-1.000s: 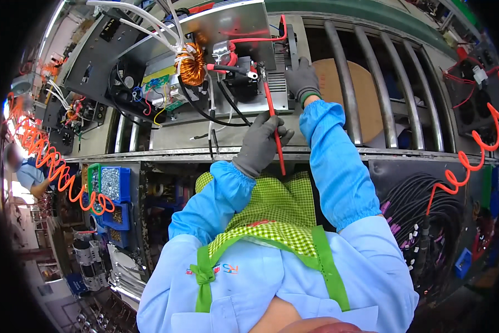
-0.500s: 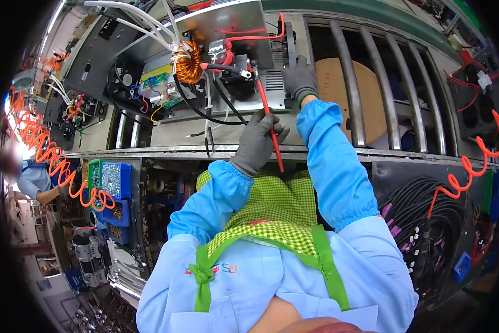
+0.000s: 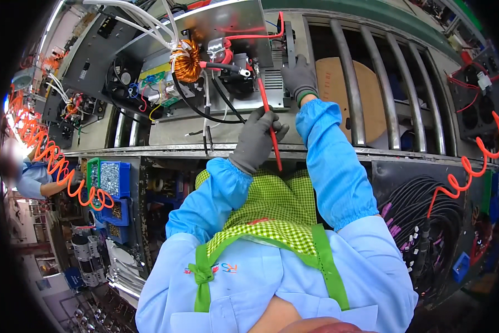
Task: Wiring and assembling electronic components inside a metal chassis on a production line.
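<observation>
My gloved left hand (image 3: 255,139) is closed round a red cable (image 3: 266,102), whose loose end (image 3: 277,158) hangs below the fingers. At its upper end the cable reaches into an electrical unit with a copper-wound ring coil (image 3: 187,61). Beside that end sits a black cable with a metal lug (image 3: 245,72). My right hand (image 3: 300,77), also in a grey glove, grips the lower end of the unit's dark end panel (image 3: 290,41), thumb on one side and fingers on the other. Part of its grip is hidden.
Right of the unit, metal rollers (image 3: 349,83) run over a round brown board (image 3: 377,100). Coiled orange air hoses hang at left (image 3: 55,161) and right (image 3: 471,161). Blue bins (image 3: 116,180) of small hardware stand below the bench at left. A co-worker's arm (image 3: 49,188) shows at far left.
My left hand and the red cable have shifted very slightly to the left. The right hand stays at the end panel. At far left the co-worker's arm has moved.
</observation>
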The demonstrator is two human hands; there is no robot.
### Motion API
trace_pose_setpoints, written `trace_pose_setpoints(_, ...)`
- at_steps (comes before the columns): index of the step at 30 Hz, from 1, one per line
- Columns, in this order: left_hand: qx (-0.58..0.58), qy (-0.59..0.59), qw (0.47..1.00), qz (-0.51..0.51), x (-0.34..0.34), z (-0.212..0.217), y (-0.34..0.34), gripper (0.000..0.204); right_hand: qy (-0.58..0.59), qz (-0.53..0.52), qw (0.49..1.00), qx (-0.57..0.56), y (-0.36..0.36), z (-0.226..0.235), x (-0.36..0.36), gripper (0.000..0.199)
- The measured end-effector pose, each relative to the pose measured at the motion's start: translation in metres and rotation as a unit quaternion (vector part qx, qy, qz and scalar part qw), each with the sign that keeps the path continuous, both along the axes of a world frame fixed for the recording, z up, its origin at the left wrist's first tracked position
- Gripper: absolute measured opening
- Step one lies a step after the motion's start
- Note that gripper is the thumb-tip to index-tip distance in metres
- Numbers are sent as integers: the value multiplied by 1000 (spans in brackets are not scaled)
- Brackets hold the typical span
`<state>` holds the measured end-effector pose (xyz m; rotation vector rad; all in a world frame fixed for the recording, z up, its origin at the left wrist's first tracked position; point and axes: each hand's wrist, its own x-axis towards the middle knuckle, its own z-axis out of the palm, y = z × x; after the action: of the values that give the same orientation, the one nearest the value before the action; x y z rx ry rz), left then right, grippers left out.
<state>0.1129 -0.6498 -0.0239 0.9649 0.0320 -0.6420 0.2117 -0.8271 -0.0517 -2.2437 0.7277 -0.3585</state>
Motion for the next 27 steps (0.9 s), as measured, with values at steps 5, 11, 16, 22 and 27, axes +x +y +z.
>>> trace_pose_setpoints(5,-13,27,1000,4,5,-5,2,26,-11,2,1000,-1,-4,-6,1,71)
trace_pose_setpoints(11,9,-16,999,36,0,0,3,32,-12,2,1000,7,-3,-3,-1,69)
trace_pose_setpoints(16,81,-82,993,8,-15,5,12,27,6,-6,1000,22,-8,-2,-1,70)
trace_pose_setpoints(22,206,-49,972,-102,-53,13,88,33,-9,-6,1000,25,-1,-3,6,64)
trace_pose_setpoints(27,268,-37,963,8,-116,22,217,28,-14,71,996,-47,15,-8,21,57)
